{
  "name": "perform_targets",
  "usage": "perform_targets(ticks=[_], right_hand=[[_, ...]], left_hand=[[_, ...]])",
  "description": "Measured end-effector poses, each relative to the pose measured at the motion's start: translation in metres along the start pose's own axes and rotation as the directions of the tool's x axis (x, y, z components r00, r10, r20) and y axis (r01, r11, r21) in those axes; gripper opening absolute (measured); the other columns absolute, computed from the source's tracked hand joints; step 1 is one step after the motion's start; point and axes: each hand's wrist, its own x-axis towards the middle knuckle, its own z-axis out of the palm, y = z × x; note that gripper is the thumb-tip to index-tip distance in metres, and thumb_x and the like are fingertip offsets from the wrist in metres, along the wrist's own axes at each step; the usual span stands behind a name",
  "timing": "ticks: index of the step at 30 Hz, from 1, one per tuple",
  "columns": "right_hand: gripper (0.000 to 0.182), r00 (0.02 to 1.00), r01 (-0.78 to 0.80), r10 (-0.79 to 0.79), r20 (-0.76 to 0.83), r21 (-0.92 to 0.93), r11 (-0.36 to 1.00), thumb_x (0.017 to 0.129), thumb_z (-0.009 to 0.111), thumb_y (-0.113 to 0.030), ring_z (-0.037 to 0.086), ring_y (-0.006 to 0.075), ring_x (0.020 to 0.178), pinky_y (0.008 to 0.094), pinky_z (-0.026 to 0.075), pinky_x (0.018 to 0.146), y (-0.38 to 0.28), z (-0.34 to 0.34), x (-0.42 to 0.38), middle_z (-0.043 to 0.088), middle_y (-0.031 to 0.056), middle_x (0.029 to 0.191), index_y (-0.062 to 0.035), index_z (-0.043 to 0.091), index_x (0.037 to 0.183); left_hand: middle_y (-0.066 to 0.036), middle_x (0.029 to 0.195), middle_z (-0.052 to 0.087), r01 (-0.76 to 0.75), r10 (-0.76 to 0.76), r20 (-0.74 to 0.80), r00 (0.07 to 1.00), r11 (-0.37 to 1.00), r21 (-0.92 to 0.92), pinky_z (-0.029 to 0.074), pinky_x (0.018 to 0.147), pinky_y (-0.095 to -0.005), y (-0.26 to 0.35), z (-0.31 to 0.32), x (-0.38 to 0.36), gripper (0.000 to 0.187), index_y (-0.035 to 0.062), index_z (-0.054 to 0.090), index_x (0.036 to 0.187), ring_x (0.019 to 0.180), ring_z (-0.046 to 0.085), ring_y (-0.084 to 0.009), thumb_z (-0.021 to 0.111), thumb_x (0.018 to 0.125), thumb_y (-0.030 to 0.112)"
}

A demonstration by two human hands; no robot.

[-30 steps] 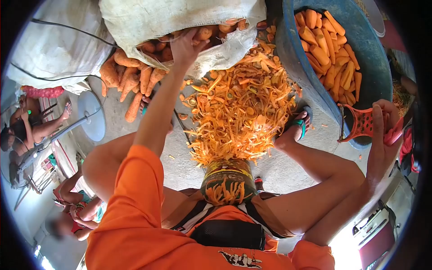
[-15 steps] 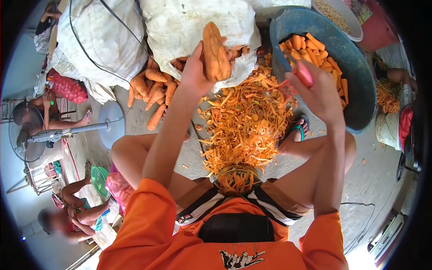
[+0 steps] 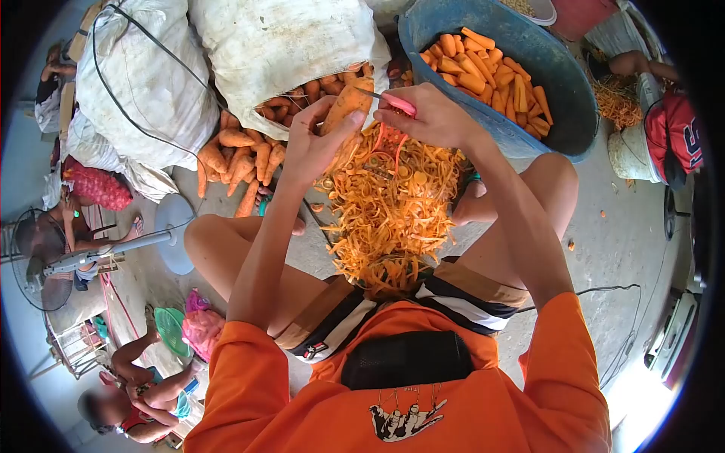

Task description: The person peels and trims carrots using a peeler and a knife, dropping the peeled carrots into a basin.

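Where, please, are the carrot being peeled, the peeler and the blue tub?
carrot (image 3: pixel 343 106), head view, middle of its unpeeled body.
peeler (image 3: pixel 398 103), head view, pink handle.
blue tub (image 3: pixel 563 98), head view, inner wall.

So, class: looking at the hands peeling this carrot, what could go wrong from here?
1. The peeler sits close to the left hand gripping the carrot; a slip might nick its fingers.
2. The peel pile lies by bare feet, so someone could slip on it.
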Motion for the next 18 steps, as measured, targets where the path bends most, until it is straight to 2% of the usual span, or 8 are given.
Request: perform_targets(ticks=[4, 7, 9, 10, 11, 14, 16, 18], right_hand=[[0.038, 0.999, 0.038, -0.038, 0.015, 0.010, 0.999, 0.098, 0.066, -0.036, 0.060, 0.0379, 0.066, 0.0468, 0.046, 0.064, 0.006, 0.006, 0.000, 0.064, 0.0232, 0.075, 0.0012, 0.066, 0.094], [0.040, 0.991, -0.118, 0.128, 0.036, -0.201, 0.972, 0.097, 0.068, -0.040, 0.062, 0.0390, 0.070, 0.0472, 0.048, 0.068, 0.048, 0.010, 0.006, 0.066, 0.0222, 0.078, -0.0004, 0.068, 0.094], [0.043, 0.982, -0.175, 0.147, -0.119, -0.284, 0.943, 0.094, 0.070, -0.045, 0.065, 0.0400, 0.077, 0.0463, 0.051, 0.074, 0.099, 0.015, 0.008, 0.069, 0.0211, 0.081, -0.0016, 0.068, 0.096], [0.049, 0.970, -0.212, 0.173, -0.171, -0.248, 0.945, 0.090, 0.074, -0.051, 0.068, 0.0342, 0.075, 0.0419, 0.053, 0.074, 0.074, -0.001, 0.008, 0.071, 0.0165, 0.081, -0.0021, 0.068, 0.097], [0.049, 0.974, -0.199, 0.165, -0.153, -0.245, 0.949, 0.090, 0.074, -0.051, 0.068, 0.0342, 0.075, 0.0419, 0.053, 0.074, 0.059, -0.008, 0.008, 0.071, 0.0165, 0.081, -0.0021, 0.068, 0.097], [0.047, 0.949, -0.187, 0.177, -0.263, -0.014, 0.982, 0.089, 0.079, -0.046, 0.070, 0.0209, 0.072, 0.0352, 0.054, 0.068, 0.033, -0.018, 0.016, 0.070, 0.0098, 0.078, -0.0014, 0.066, 0.094], [0.043, 0.937, -0.039, 0.140, -0.321, 0.301, 0.953, 0.085, 0.086, -0.038, 0.067, 0.0098, 0.070, 0.0284, 0.052, 0.063, 0.010, -0.017, 0.009, 0.069, 0.0030, 0.078, -0.0014, 0.066, 0.091], [0.041, 0.947, 0.011, 0.094, -0.307, 0.324, 0.946, 0.084, 0.088, -0.035, 0.066, 0.0081, 0.070, 0.0268, 0.052, 0.063, -0.015, -0.007, 0.003, 0.069, 0.0021, 0.078, -0.0016, 0.065, 0.089]], left_hand=[[-0.003, 0.098, 0.072, -0.031, 0.025, 0.104, 0.994, 0.998, 0.056, 0.053, 0.080, -0.0251, -0.006, -0.019, -0.002, 0.043, -0.0012, 0.070, 0.117, 0.090, 0.066, -0.0089, 0.081, 0.091, 0.031], [-0.005, 0.104, 0.072, -0.195, 0.210, 0.356, 0.910, 0.978, -0.080, 0.056, 0.078, -0.0287, -0.019, -0.025, -0.004, 0.046, -0.0010, 0.067, 0.124, 0.088, 0.067, -0.0108, 0.077, 0.094, 0.033], [-0.008, 0.110, 0.071, -0.034, 0.229, 0.363, 0.903, 0.880, -0.473, 0.059, 0.077, -0.0339, -0.010, -0.014, -0.008, 0.049, 0.0011, 0.060, 0.135, 0.087, 0.068, -0.0130, 0.068, 0.099, 0.033], [-0.010, 0.111, 0.071, 0.095, 0.048, 0.277, 0.960, 0.873, -0.479, 0.062, 0.076, -0.0382, -0.006, -0.011, -0.010, 0.052, 0.0037, 0.054, 0.143, 0.087, 0.069, -0.0167, 0.059, 0.103, 0.038], [-0.010, 0.111, 0.071, 0.091, 0.042, 0.258, 0.965, 0.871, -0.483, 0.062, 0.076, -0.0382, -0.004, -0.009, -0.011, 0.052, 0.0037, 0.054, 0.143, 0.087, 0.069, -0.0167, 0.059, 0.103, 0.038], [-0.011, 0.108, 0.070, 0.353, -0.266, 0.232, 0.936, 0.670, -0.654, 0.061, 0.076, -0.0409, -0.002, -0.009, -0.008, 0.050, 0.0065, 0.056, 0.138, 0.091, 0.070, -0.0210, 0.054, 0.105, 0.043], [-0.010, 0.108, 0.070, 0.381, -0.327, 0.213, 0.921, 0.635, -0.672, 0.061, 0.078, -0.0402, -0.008, -0.005, -0.004, 0.047, 0.0078, 0.057, 0.138, 0.092, 0.070, -0.0208, 0.053, 0.106, 0.042], [-0.008, 0.113, 0.070, 0.344, -0.351, 0.126, 0.928, 0.678, -0.650, 0.061, 0.085, -0.0391, -0.009, 0.004, 0.000, 0.043, 0.0091, 0.058, 0.137, 0.097, 0.071, -0.0206, 0.048, 0.108, 0.040]])
